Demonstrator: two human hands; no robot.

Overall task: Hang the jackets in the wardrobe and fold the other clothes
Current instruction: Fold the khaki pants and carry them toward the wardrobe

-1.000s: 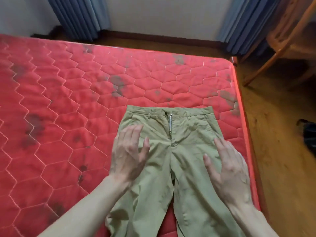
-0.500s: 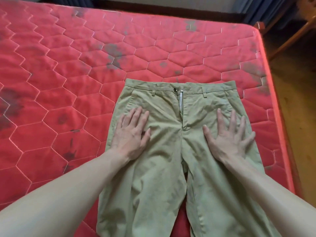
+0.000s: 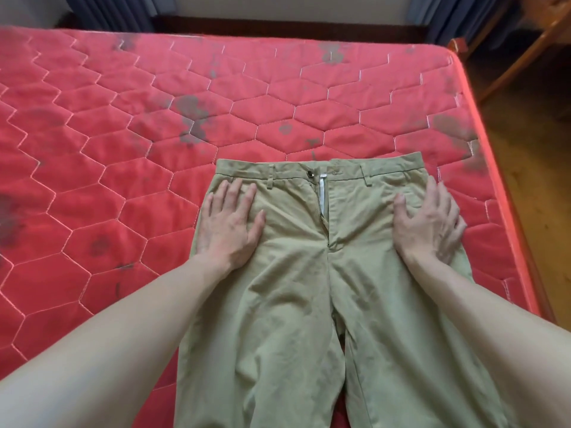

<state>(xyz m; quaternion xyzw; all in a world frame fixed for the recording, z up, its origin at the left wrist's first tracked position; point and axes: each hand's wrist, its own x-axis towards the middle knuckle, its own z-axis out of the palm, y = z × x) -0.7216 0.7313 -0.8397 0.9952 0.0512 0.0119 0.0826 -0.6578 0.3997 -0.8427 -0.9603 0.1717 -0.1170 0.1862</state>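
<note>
We flatten the khaki trousers [image 3: 296,273] lying front-up on the red mattress [image 3: 123,149]. Left hand [image 3: 230,223] presses flat; right hand [image 3: 429,223] presses, fingers bent. Next we fold 1 leg over the other.

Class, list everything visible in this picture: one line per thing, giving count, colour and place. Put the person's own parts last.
trousers: one, khaki, spread flat on the mattress, fly open, waistband away from the person
mattress: one, red quilted, dark stains, fills most of the view
curtains: two, blue, far corners
chair: one, wooden, top right on the floor
floor: wooden, brown, right of the mattress
left hand: flat on the trousers' left hip
right hand: fingers spread, on the right hip
</note>
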